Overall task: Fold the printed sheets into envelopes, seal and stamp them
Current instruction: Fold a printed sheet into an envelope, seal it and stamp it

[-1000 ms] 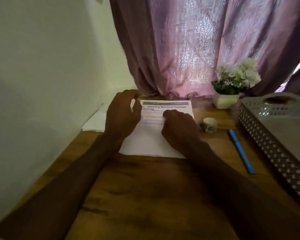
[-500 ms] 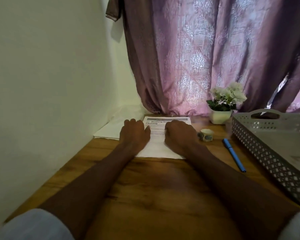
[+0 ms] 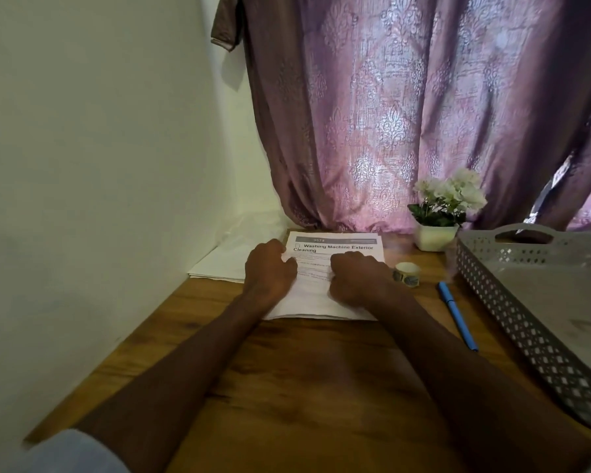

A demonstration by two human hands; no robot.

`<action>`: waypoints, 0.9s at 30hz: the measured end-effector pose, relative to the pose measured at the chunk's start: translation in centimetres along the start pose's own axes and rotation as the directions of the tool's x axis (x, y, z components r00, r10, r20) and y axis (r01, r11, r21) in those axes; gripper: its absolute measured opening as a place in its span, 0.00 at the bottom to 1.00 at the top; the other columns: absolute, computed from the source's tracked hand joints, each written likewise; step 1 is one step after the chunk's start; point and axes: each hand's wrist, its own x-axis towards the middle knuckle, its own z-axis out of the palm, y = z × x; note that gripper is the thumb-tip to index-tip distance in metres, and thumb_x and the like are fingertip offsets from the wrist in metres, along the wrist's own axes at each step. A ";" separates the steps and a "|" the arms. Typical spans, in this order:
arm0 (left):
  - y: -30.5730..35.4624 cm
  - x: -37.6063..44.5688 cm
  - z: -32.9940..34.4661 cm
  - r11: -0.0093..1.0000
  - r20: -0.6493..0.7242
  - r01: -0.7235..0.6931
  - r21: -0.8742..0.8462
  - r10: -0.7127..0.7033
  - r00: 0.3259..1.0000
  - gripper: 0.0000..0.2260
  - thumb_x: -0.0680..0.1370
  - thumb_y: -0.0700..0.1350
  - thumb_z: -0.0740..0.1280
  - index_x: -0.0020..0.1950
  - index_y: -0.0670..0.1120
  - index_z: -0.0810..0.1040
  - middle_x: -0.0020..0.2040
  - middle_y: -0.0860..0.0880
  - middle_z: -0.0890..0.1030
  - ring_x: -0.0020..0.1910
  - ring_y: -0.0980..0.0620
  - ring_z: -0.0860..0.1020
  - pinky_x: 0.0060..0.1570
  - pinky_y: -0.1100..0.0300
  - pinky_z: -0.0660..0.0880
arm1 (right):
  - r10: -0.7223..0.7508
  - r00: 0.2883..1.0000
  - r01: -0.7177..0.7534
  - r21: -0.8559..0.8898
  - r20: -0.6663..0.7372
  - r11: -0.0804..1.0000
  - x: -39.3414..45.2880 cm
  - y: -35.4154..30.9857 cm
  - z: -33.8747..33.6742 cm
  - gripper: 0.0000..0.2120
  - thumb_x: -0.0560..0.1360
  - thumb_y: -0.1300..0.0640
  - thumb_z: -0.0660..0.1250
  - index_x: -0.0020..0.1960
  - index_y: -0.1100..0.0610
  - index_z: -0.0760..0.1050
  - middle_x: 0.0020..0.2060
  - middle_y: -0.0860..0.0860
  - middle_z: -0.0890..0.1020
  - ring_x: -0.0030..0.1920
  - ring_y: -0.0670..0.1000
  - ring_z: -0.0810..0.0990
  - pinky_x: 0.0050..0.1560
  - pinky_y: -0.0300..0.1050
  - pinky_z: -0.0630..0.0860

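so the printed sheets (image 3: 335, 247) sit far-center on the table (image 3: 304, 387), envelopes (image 3: 226, 261) to their left, tape roll (image 3: 406, 274), pen (image 3: 457, 315) and tray (image 3: 539, 302) off right, plant pot (image 3: 435, 235) behind the roll

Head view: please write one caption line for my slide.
Both hands rest on printed sheets at a wooden desk.

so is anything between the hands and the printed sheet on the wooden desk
Nothing visible. The left hand and right hand both rest directly on the white printed sheet. The sticker roll and blue pen lie apart to its right.
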 end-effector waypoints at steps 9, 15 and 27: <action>-0.1 1.2 -2.4 0.695 0.224 0.295 -0.655 -0.194 0.955 0.13 0.75 0.34 0.76 0.58 0.42 0.83 0.54 0.41 0.87 0.46 0.46 0.87 0.47 0.55 0.85 | -0.036 0.997 0.035 0.016 0.073 0.999 0.3 0.2 -0.4 0.18 0.78 0.54 0.62 0.68 0.54 0.72 0.65 0.55 0.75 0.64 0.59 0.75 0.66 0.58 0.74; -0.4 1.4 -2.6 0.673 0.192 0.241 -0.699 -0.148 0.970 0.08 0.75 0.36 0.76 0.53 0.44 0.86 0.46 0.44 0.89 0.39 0.51 0.88 0.36 0.61 0.81 | -0.065 0.996 0.064 0.020 0.057 0.998 0.5 1.0 -0.3 0.19 0.79 0.52 0.63 0.69 0.52 0.72 0.66 0.54 0.76 0.64 0.57 0.76 0.65 0.55 0.75; -1.2 1.8 -1.9 0.890 0.051 0.027 -0.456 -0.005 0.999 0.05 0.76 0.40 0.76 0.49 0.51 0.87 0.43 0.52 0.86 0.43 0.55 0.84 0.42 0.67 0.77 | -0.085 0.996 0.085 -0.013 0.004 0.996 0.6 1.1 0.0 0.19 0.78 0.50 0.63 0.68 0.51 0.74 0.65 0.53 0.77 0.63 0.57 0.77 0.59 0.53 0.74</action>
